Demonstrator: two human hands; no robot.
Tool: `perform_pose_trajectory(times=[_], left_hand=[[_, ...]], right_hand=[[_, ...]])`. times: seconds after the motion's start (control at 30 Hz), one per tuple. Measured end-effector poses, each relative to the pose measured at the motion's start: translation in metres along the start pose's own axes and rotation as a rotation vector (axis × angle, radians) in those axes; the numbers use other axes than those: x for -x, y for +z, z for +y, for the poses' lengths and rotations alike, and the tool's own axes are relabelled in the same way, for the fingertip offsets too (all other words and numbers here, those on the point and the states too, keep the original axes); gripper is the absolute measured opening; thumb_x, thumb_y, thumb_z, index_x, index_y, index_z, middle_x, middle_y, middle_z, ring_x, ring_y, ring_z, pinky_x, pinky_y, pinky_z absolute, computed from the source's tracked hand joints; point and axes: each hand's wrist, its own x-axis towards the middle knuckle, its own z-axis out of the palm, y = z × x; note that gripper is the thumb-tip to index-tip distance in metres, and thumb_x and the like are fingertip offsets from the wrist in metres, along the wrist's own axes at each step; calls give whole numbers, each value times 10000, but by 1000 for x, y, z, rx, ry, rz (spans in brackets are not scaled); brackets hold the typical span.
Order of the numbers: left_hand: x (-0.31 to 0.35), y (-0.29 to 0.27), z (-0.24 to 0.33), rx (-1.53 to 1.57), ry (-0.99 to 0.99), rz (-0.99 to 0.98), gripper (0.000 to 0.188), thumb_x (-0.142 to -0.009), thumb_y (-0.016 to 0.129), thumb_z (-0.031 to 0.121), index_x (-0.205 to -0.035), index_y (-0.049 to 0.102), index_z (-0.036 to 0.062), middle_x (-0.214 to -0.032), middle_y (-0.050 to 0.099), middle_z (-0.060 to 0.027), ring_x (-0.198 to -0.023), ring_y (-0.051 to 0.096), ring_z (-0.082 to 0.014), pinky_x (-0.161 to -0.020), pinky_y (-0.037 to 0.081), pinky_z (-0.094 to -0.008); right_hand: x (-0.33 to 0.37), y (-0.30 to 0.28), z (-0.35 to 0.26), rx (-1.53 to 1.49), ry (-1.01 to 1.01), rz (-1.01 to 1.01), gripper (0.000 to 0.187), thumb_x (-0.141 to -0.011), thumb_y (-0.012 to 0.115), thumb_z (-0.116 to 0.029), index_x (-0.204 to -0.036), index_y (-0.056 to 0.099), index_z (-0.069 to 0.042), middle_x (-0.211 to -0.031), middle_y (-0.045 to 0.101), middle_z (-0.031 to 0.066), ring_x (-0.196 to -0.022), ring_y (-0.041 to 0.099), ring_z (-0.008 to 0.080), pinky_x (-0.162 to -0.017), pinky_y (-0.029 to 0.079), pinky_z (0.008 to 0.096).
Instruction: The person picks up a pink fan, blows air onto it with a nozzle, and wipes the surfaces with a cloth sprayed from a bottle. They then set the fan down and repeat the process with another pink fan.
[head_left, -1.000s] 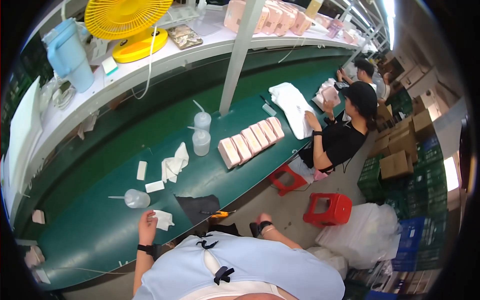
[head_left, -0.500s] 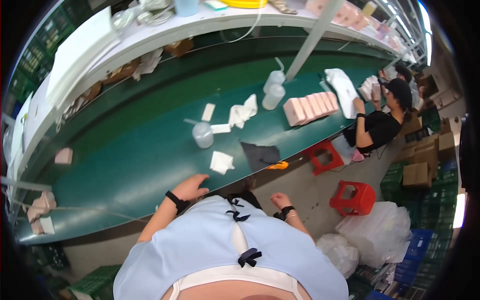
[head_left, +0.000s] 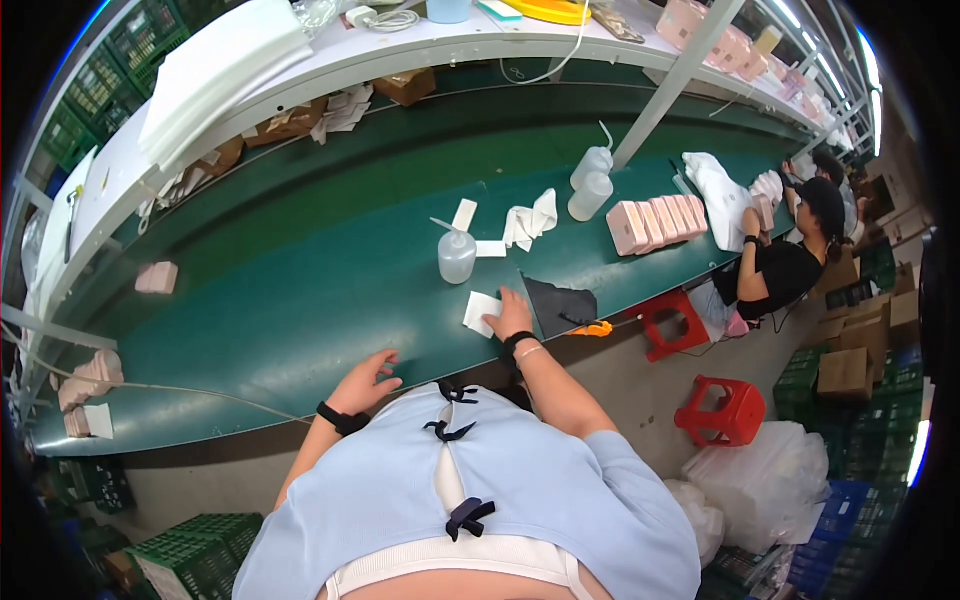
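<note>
My right hand (head_left: pixel 512 316) lies at the near edge of the green worktable (head_left: pixel 300 320), its thumb and fingers closed on the right side of a small folded white cloth (head_left: pixel 480 312). To the left, my left hand (head_left: pixel 370 382) rests at the table edge with its fingers apart and nothing in them. Beyond the cloth stands a translucent squeeze bottle (head_left: pixel 457 260) with a thin spout. Two small white blocks (head_left: pixel 464 215) lie behind and beside it. A crumpled white cloth (head_left: pixel 530 220) is farther right. A dark grey cloth (head_left: pixel 560 303) lies just right of my right hand.
An orange-handled tool (head_left: pixel 592 328) lies at the table edge. Two more bottles (head_left: pixel 590 193) and a row of pink boxes (head_left: pixel 655 225) stand to the right. A co-worker (head_left: pixel 775 270) sits beyond them. Red stools (head_left: pixel 720 410) stand on the floor. A shelf (head_left: pixel 380 60) runs behind.
My right hand has come up from beside my body onto the table and reached the small folded white cloth. My left hand stays near the table edge. The view has shifted.
</note>
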Motion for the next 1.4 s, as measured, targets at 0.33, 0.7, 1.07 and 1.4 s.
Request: perform_pose_trajectory(times=[0.33,0.7,1.07,1.4], left_hand=[[-15,8,-30,530,24,282,562,-852,677,62,-1357,431,54,-1249,564,-119,-1010,600,-175,-836,497,-291],[-181,49,15,257,-67,402,933,-713,832,198,-1429,268,-1,-1335,443,-224,-1171,515,-318,-959,453,-391],[-266,124,44,91,81,951,1110,-571,914,235,-1397,237,-69,-1410,278,-292,-1309,329,-394,-1104,283,-446],[-228,70,56,326,237,492,766,-618,866,160,-1250,473,-19,-1117,611,-129,-1036,600,-249,-918,474,-371]], right_hand=[[-14,17,18,-289,-100,-511,197,-753,669,-180,-915,632,-76,-910,661,147,-874,627,311,-795,494,386],[-57,3,120,-1151,716,-563,373,-863,569,-130,-1214,532,-5,-1106,637,180,-997,636,309,-814,519,408],[-65,-103,122,-1553,882,-524,394,-948,509,-205,-1291,469,-15,-1232,603,156,-1120,605,313,-956,482,476],[-94,-150,62,-1811,930,-517,450,-986,437,-270,-1360,425,-20,-1305,564,149,-1196,559,306,-1014,448,482]])
